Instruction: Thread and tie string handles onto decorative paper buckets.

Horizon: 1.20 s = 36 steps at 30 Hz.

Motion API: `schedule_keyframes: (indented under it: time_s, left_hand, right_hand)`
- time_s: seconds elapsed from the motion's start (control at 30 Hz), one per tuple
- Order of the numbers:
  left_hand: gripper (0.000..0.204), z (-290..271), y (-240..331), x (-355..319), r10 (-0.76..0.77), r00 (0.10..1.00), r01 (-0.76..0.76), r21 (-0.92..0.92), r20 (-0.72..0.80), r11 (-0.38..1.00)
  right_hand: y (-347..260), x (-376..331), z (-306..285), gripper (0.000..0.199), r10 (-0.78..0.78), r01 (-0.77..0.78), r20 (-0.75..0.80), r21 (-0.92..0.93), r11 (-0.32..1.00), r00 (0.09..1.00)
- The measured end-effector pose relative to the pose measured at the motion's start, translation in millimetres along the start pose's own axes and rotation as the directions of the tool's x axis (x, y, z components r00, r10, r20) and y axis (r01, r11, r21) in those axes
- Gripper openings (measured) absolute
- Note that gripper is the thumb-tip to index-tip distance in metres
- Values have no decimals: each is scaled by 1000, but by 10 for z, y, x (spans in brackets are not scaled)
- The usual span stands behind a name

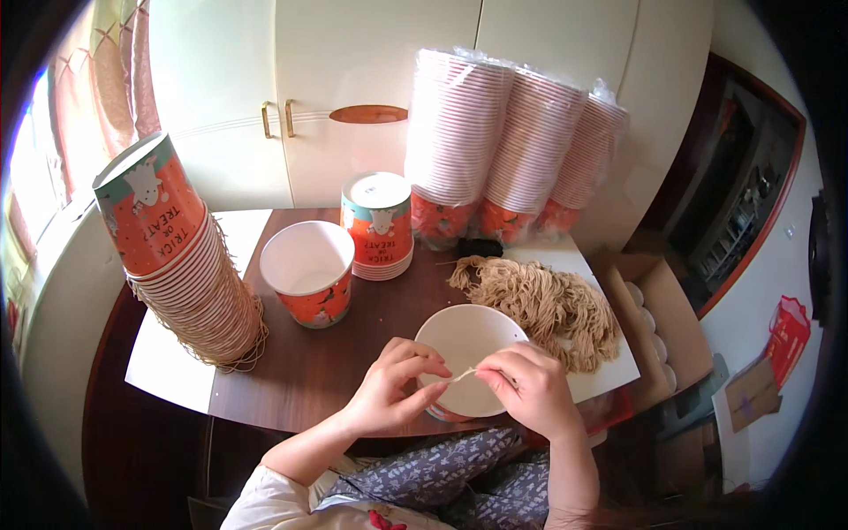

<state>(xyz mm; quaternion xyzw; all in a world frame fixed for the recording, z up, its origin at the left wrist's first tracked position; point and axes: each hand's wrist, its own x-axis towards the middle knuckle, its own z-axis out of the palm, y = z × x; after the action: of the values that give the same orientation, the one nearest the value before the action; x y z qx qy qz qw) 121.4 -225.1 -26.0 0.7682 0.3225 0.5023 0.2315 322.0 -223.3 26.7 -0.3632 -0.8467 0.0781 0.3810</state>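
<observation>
Looks like the stringing step: a white paper bucket (466,353) sits at the counter's (309,371) near edge, bottom centre of the frame, and both hands pinch a short beige cord (463,375) at its rim. Left hand (396,389) and right hand (530,389) are closed on it, fingertips nearly touching. Next move probably needs a steady poke through a rim hole. A cord pile (543,305) lies right of centre, plastic-sleeved orange bucket stacks (508,141) upper centre, and a finished stack (181,256) leans at left.

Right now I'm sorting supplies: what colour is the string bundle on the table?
Light tan; the string bundle shows best in the head view.
</observation>
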Motion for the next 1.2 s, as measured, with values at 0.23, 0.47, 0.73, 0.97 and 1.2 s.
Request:
schedule_keyframes:
  time_s: [0.23,0.47,0.73,0.97,1.2]
  left_hand:
    - [12,14,-95,208,-160,981,192,-394,114,899]
    - [11,-59,-89,265,-201,969,245,-510,141,824]
    - [10,-93,-192,133,-272,947,319,-413,170,853]
    - [11,-75,-386,-103,-273,944,322,-335,186,886]
    - [10,-36,-457,-145,-305,922,376,-355,240,856]
  right_hand:
    - [-73,250,-69,9,-119,118,-26,-41,992,993]
    - [-80,346,-19,10,-160,157,-61,-59,986,985]
    - [0,405,29,10,-183,153,-154,-192,970,971]
    - [161,592,-40,7,-146,111,-320,-125,986,936]
    - [217,743,-129,5,-69,56,-408,-44,997,910]
